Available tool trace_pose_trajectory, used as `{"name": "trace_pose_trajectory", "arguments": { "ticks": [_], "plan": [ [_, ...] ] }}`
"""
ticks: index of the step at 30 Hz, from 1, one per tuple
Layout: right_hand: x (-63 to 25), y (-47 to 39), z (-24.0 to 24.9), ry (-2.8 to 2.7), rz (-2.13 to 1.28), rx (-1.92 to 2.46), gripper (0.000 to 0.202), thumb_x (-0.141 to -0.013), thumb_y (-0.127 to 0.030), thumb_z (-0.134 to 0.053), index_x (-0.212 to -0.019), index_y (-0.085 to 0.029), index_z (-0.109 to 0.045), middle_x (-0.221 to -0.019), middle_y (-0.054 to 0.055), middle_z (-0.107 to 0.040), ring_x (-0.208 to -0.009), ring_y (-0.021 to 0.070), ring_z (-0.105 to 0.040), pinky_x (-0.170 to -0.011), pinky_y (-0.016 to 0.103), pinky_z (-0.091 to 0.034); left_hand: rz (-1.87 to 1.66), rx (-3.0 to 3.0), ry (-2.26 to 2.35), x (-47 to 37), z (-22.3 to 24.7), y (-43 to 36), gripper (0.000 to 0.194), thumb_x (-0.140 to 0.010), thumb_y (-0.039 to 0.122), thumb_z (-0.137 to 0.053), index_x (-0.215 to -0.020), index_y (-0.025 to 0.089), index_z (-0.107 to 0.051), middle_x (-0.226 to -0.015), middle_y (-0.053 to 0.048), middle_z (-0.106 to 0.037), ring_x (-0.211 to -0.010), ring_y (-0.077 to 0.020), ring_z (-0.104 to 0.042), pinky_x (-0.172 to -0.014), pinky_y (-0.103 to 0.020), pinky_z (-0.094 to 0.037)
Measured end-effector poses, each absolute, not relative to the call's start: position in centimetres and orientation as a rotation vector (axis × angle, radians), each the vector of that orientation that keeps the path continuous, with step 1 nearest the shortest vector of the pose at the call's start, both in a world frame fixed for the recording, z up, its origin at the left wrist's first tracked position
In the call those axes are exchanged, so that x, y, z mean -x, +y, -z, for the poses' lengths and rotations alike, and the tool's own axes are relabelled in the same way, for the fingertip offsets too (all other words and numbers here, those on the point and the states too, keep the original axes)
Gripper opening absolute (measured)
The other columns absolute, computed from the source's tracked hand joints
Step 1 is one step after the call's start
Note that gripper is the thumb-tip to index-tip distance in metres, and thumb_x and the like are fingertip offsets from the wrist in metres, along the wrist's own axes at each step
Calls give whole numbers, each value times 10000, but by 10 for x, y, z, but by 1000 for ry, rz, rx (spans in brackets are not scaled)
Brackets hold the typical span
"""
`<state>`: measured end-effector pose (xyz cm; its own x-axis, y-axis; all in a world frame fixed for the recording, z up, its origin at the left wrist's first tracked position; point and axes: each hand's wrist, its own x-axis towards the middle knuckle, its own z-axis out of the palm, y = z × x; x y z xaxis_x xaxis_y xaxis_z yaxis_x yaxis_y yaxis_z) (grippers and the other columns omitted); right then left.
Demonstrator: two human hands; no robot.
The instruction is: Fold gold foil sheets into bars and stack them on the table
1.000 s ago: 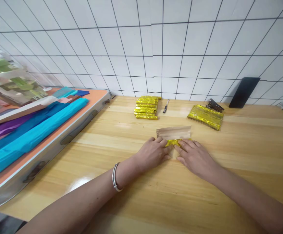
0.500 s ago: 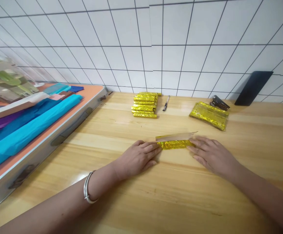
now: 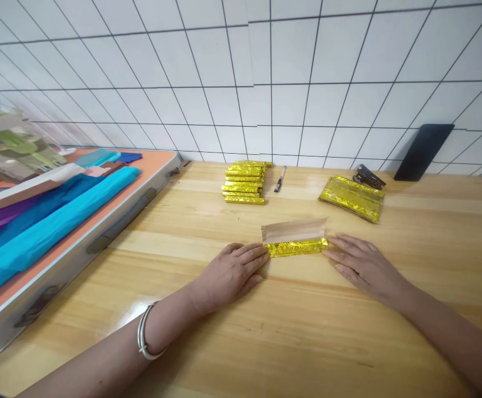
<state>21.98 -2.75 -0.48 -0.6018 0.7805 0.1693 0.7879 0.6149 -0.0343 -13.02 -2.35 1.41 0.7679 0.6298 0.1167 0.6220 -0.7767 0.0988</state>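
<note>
A partly folded gold foil sheet [image 3: 295, 247] lies on the wooden table, its gold band toward me and its pale inner side raised behind. My left hand [image 3: 235, 272] rests at the sheet's left end, fingers together and fingertips pressing its corner. At the right end, my right hand [image 3: 365, 265] lies with fingers slightly apart, its fingertips touching the edge. Beyond the sheet sits a group of several folded gold strips [image 3: 244, 182]. A stack of flat gold sheets [image 3: 352, 198] is at the back right.
A pen [image 3: 280, 179] lies beside the strips. Behind the gold stack is a black stapler [image 3: 368, 177], and a black flat object [image 3: 424, 152] leans on the tiled wall. An orange-topped case [image 3: 158, 160] with coloured paper rolls [image 3: 58, 221] on it fills the left side.
The pale rear part of the sheet has opened upward and shows wider. My right fingertips have moved off the gold band to its right edge. The camera view has shifted slightly.
</note>
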Motion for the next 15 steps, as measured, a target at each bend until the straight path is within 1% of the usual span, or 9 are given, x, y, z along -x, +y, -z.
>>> {"name": "trace_pose_trajectory", "arguments": {
  "ticks": [3,5,8,10,12,14,15],
  "plan": [
    [-215,-35,2,-2626,96,1283,361,-889,-360,-429,-1213,-270,-563,-1381,62,-430,-1288,250,-322,-957,438,-371,-245,-2914,1050,129,-16,-25,412,-912,346,-402,-1300,214,-442,-1300,-67,-510,-1214,-188,-430,-993,-361,-304],
    [-208,-46,-3,-2622,95,1287,347,-875,-357,-457,-1180,-257,-589,-1346,82,-454,-1267,269,-334,-946,445,-379,-256,-2923,1058,129,-17,-21,382,-910,343,-405,-1268,233,-478,-1279,-53,-530,-1213,-184,-430,-999,-363,-287],
    [-189,-70,-16,-2622,35,1342,351,-851,-369,-499,-1160,-238,-600,-1212,108,-529,-1154,283,-417,-903,454,-399,-277,-2919,1079,128,-19,-6,332,-918,333,-385,-1205,253,-530,-1257,-30,-549,-1212,-179,-431,-990,-364,-280],
    [-170,-86,-23,-2618,-44,1383,350,-840,-391,-514,-1138,-234,-610,-1079,111,-575,-1024,268,-477,-829,427,-429,-310,-2905,1106,121,-18,8,309,-926,328,-366,-1150,253,-566,-1225,-25,-571,-1196,-171,-447,-968,-358,-293],
    [-150,-99,-27,-2617,-91,1410,378,-837,-393,-522,-1160,-212,-595,-996,113,-588,-941,255,-489,-789,406,-432,-338,-2883,1144,108,-16,21,307,-931,332,-356,-1086,232,-602,-1171,-38,-600,-1148,-161,-487,-957,-348,-300],
    [-129,-105,-26,-2628,-84,1409,450,-816,-414,-550,-1197,-175,-571,-945,115,-595,-906,257,-487,-787,409,-422,-367,-2843,1234,87,-11,28,318,-934,331,-344,-1029,213,-624,-1124,-55,-614,-1076,-158,-529,-940,-345,-316],
    [-120,-106,-25,-2635,-70,1410,467,-806,-423,-562,-1194,-163,-573,-924,111,-598,-892,256,-487,-792,411,-414,-376,-2824,1287,76,-8,29,327,-929,356,-350,-1022,201,-622,-1119,-66,-611,-1064,-168,-532,-930,-349,-325]
  ]
}}
